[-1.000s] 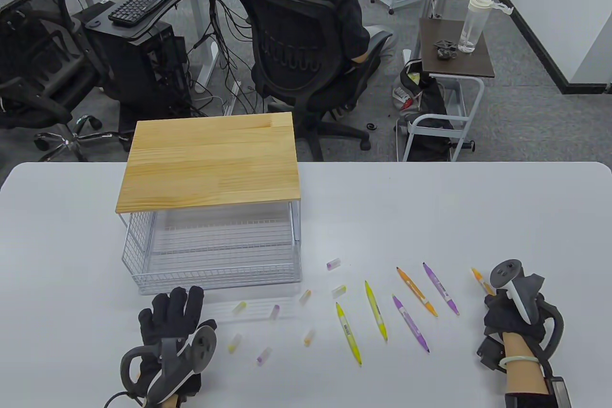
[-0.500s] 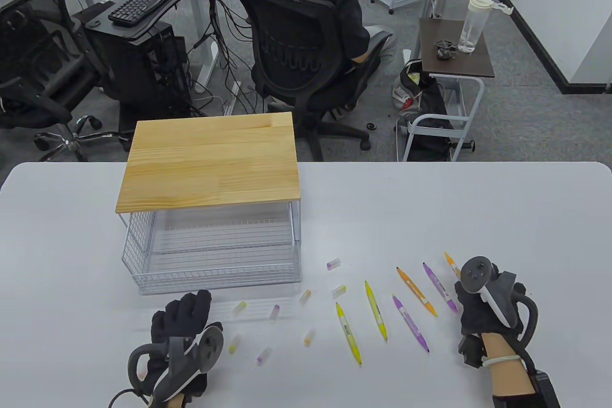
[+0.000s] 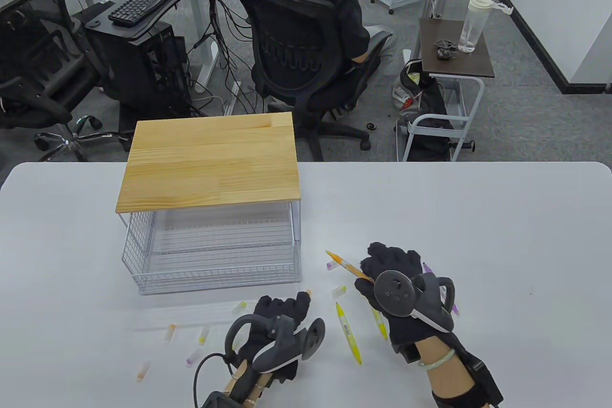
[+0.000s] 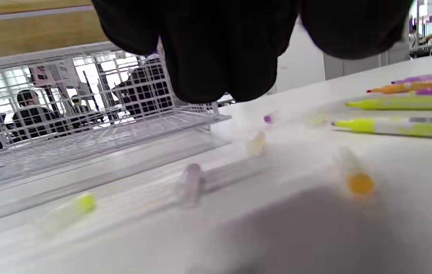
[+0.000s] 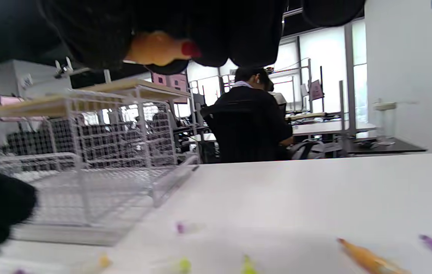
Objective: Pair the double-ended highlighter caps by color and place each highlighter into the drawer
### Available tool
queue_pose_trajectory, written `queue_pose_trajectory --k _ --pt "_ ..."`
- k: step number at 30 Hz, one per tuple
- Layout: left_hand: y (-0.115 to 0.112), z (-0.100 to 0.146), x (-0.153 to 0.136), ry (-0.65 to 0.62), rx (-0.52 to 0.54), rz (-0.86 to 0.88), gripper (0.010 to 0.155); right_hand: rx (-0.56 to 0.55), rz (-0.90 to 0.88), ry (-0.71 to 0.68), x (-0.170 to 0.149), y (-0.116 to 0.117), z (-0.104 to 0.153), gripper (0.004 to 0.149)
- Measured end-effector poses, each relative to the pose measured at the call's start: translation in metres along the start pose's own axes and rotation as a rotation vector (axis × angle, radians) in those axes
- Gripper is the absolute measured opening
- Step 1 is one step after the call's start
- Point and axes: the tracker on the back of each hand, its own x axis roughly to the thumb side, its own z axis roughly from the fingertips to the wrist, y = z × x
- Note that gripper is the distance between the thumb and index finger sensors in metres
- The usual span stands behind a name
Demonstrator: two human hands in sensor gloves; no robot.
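One orange highlighter [image 3: 345, 265] is pinched in the right hand [image 3: 392, 279], held above the table [image 3: 502, 245] right of the drawer [image 3: 210, 255]. Two yellow highlighters show: one [image 3: 348, 333] fully, one [image 3: 380, 324] partly under the hand; further highlighters are hidden. Loose caps: seven countable, among them one purple cap [image 3: 333, 264]. Since the earlier frame, the right hand has carried the orange highlighter leftward; the left hand [image 3: 279, 317] has moved right over the caps, its finger position indeterminable.
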Motion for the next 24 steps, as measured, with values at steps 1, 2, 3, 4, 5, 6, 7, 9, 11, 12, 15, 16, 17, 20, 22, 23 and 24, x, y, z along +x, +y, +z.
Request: queue_pose_trajectory --k 1,2,3,4,5,6,7,9,11,12,15,16,17,20,22,23,24 --pt "-0.003 -0.003 0.006 0.0 -0.017 -0.021 0.067 -0.01 -0.034 -0.015 0.002 0.002 0.002 0.047" --pt "-0.007 -0.006 0.013 0.005 -0.042 -0.052 0.068 -0.025 -0.061 -0.033 0.003 0.006 0.004 0.046" --pt "-0.01 -0.007 0.017 0.004 -0.057 -0.068 0.069 -0.022 -0.052 -0.045 0.003 0.008 0.005 0.046" --pt "-0.013 -0.009 0.021 -0.001 -0.065 -0.077 0.07 0.001 -0.007 -0.04 0.0 0.008 0.007 0.046" --pt "-0.015 -0.01 0.024 -0.008 -0.071 -0.073 0.07 0.011 0.036 -0.024 -0.003 0.006 0.009 0.046" --pt "-0.017 -0.011 0.027 -0.012 -0.079 -0.065 0.071 -0.004 0.051 -0.014 -0.007 0.003 0.011 0.046" --pt "-0.019 -0.013 0.03 -0.013 -0.098 -0.059 0.071 -0.023 0.043 -0.005 -0.012 -0.001 0.013 0.047" --pt "-0.023 -0.018 0.035 0.008 -0.144 -0.086 0.072 -0.032 0.005 0.009 -0.02 -0.009 0.017 0.046" --pt "-0.025 -0.021 0.039 0.009 -0.136 -0.145 0.072 -0.041 -0.013 0.017 -0.024 -0.015 0.02 0.046" --pt "-0.025 -0.022 0.04 0.005 -0.129 -0.155 0.072 -0.051 -0.014 0.017 -0.025 -0.017 0.021 0.046" --pt "-0.026 -0.024 0.044 0.004 -0.14 -0.164 0.071 -0.076 -0.002 0.015 -0.025 -0.021 0.024 0.046" --pt "-0.027 -0.024 0.045 0.004 -0.136 -0.166 0.069 -0.076 -0.004 0.013 -0.025 -0.021 0.024 0.046" --pt "-0.027 -0.023 0.046 0.007 -0.123 -0.171 0.067 -0.076 -0.012 0.007 -0.023 -0.019 0.023 0.046" --pt "-0.028 -0.02 0.048 0.008 -0.085 -0.214 0.063 -0.075 -0.026 -0.009 -0.02 -0.013 0.02 0.046" --pt "-0.027 -0.018 0.047 0.013 -0.051 -0.227 0.062 -0.072 -0.018 -0.02 -0.018 -0.007 0.019 0.046" --pt "-0.025 -0.016 0.043 0.009 -0.037 -0.208 0.06 -0.065 -0.009 -0.023 -0.017 -0.004 0.019 0.046" --pt "-0.021 -0.012 0.038 0.017 -0.019 -0.167 0.06 -0.06 0.0 -0.022 -0.018 -0.001 0.019 0.046"
